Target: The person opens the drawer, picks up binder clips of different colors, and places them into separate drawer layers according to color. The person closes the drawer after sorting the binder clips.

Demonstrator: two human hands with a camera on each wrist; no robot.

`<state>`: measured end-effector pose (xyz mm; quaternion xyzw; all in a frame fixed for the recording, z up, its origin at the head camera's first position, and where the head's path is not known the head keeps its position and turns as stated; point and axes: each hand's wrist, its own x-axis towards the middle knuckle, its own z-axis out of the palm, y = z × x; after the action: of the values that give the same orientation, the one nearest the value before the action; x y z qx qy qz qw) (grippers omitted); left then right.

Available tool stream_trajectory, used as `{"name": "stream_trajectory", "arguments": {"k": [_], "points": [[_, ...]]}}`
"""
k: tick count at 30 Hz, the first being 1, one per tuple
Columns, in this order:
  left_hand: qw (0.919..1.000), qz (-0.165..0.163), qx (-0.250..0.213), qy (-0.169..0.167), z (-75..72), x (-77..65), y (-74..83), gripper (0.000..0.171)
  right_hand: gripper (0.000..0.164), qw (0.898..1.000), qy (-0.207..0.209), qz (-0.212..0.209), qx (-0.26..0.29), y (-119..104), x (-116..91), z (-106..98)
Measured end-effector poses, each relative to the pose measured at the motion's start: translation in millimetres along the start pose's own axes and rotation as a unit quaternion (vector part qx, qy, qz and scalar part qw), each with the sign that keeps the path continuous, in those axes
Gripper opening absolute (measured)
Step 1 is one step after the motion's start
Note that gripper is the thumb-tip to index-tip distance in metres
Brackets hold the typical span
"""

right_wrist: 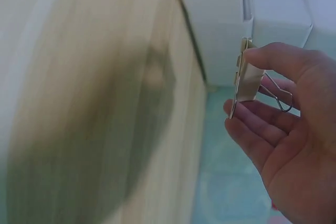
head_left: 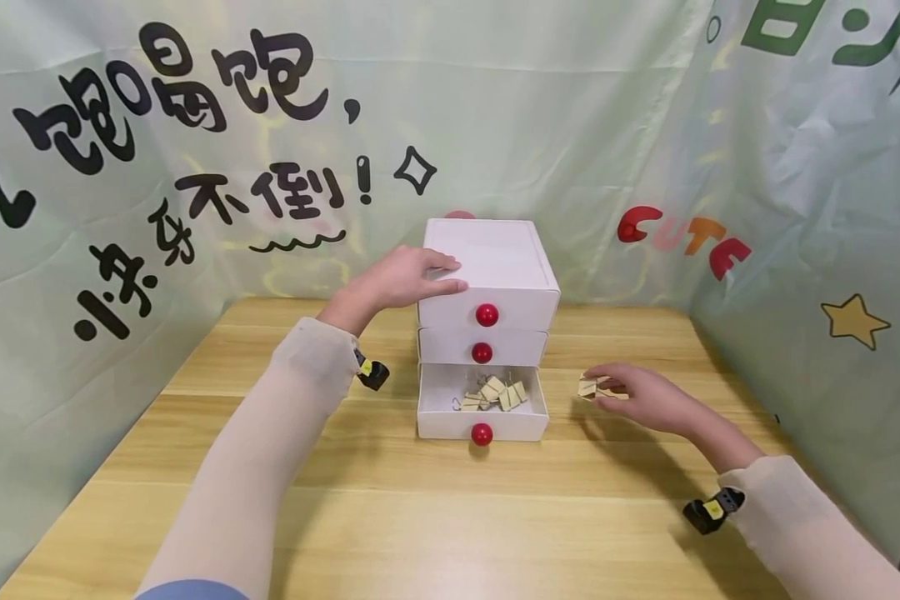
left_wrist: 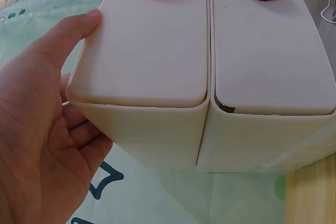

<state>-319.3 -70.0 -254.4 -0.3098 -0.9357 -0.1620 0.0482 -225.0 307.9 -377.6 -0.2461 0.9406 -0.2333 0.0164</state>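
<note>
My left hand point(head_left: 405, 277) rests on the top left edge of a small white drawer cabinet point(head_left: 495, 254). Seen from the left wrist, its thumb point(left_wrist: 86, 22) reaches the edge of the top drawer's front. The bottom drawer point(head_left: 446, 427) is pulled out, and several cream binder clips point(head_left: 492, 388) lie inside it. To the right of this drawer, my right hand point(head_left: 648, 400) pinches another cream binder clip point(right_wrist: 249, 80) between thumb and fingers. One wire handle of that clip sticks out toward the palm in the right wrist view.
Round red knobs point(head_left: 487, 315) stick out from the drawer fronts. The cabinet stands on a wooden table point(head_left: 390, 517). Printed cloth point(head_left: 540, 133) hangs behind and along the sides of the table.
</note>
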Motion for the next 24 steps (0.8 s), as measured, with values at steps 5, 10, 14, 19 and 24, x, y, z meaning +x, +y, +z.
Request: {"name": "stream_trajectory", "arguments": {"k": [5, 10, 14, 19, 24], "points": [[1.0000, -0.001, -0.005, -0.002, 0.2, 0.3, -0.6, 0.073, 0.046, 1.000, 0.002, -0.008, 0.023, -19, 6, -1], [1.0000, -0.002, -0.008, 0.001, 0.6, 0.7, -1.7, 0.073, 0.048, 0.999, 0.010, -0.012, 0.029, -35, 13, -1], [1.0000, 0.001, -0.006, 0.005, 0.6, 0.1, -1.8, 0.073, 0.047, 0.999, 0.016, -0.022, 0.031, -48, 18, -1], [1.0000, -0.002, -0.001, 0.008, 0.7, -0.4, -1.5, 0.072, 0.048, 0.998, 0.016, -0.036, 0.044, -61, 26, 2], [1.0000, -0.004, 0.000, 0.007, 1.8, -0.3, -2.1, 0.072, 0.048, 0.996, 0.003, -0.047, 0.078, -73, 37, 9]]}}
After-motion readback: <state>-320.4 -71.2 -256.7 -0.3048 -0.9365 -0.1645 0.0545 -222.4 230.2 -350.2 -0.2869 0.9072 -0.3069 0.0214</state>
